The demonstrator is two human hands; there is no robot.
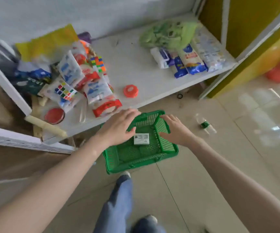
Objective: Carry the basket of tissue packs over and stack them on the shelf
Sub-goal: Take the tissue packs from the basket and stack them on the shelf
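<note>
A green plastic basket (167, 147) sits on the tiled floor just in front of the low white shelf (135, 68). One small white tissue pack (141, 139) lies inside it. My left hand (119, 126) reaches over the basket's left rim with fingers extended, its thumb near the pack. My right hand (174, 129) hovers over the basket's right side, fingers straight, holding nothing. Several blue-and-white tissue packs (186, 59) lie in a row at the right end of the shelf.
A heap of snack bags and cube puzzles (78, 78) fills the shelf's left half, with an orange lid (130, 90) near the middle. A green bag (166, 34) lies at the back right. A plastic bottle (205, 125) lies on the floor right of the basket.
</note>
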